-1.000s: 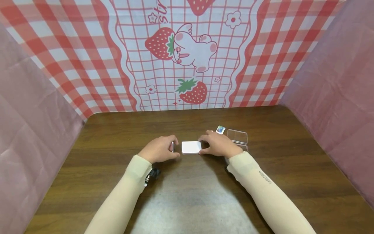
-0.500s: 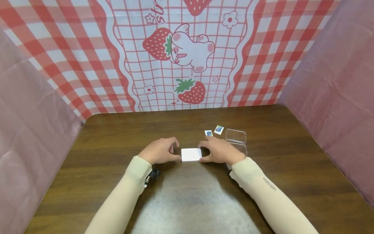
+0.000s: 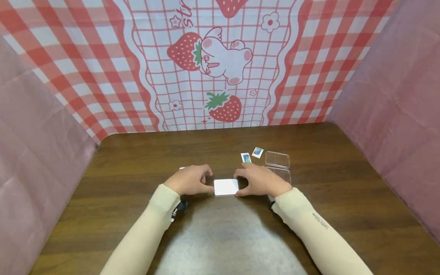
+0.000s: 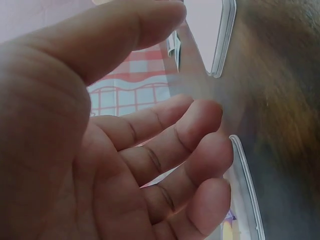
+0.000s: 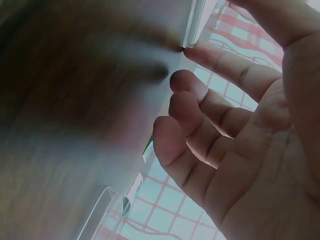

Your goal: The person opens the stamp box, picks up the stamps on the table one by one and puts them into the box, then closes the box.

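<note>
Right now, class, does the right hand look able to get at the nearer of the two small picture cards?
Likely yes: the nearer picture card lies just beyond the right hand, with nothing visible between them, though it seems to hold the white case and would probably need to let go.

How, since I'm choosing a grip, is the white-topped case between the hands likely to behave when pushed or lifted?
The white-topped case would probably slide rather than roll or tip, being thin, broad and rectangular. It seems stiff, as its edges run straight. Its smooth-looking sides may be slippery.
</note>
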Tool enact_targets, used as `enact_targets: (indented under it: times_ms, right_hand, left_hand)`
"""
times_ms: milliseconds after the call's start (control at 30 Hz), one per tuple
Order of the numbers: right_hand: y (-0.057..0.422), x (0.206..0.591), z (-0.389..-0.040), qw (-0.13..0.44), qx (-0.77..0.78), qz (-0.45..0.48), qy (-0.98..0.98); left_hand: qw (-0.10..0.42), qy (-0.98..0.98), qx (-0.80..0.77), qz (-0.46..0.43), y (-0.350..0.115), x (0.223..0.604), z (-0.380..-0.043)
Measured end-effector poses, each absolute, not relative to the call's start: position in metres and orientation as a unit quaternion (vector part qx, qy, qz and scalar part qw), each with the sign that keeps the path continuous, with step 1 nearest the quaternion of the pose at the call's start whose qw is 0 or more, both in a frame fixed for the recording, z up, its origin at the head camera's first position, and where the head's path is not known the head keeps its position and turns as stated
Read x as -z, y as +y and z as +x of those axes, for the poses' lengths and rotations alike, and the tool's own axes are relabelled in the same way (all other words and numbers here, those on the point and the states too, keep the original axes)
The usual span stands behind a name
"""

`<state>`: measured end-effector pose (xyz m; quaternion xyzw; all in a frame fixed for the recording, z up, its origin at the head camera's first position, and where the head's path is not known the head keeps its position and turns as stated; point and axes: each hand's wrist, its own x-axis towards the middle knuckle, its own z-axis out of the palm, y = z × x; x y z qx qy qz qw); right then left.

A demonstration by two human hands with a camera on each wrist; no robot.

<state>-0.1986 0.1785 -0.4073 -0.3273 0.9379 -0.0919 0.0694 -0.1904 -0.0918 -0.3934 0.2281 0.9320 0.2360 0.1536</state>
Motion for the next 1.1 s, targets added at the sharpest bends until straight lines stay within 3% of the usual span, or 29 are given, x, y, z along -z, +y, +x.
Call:
enact_targets:
  times_ms: [1100]
  right_hand:
    - [0.1812,0.4062,-0.1994,0.074,0.111,-0.323,0.937]
  left_hand:
    - [0.164,0.932,-0.215,0.242,-0.0846,0.3992,-0.1888]
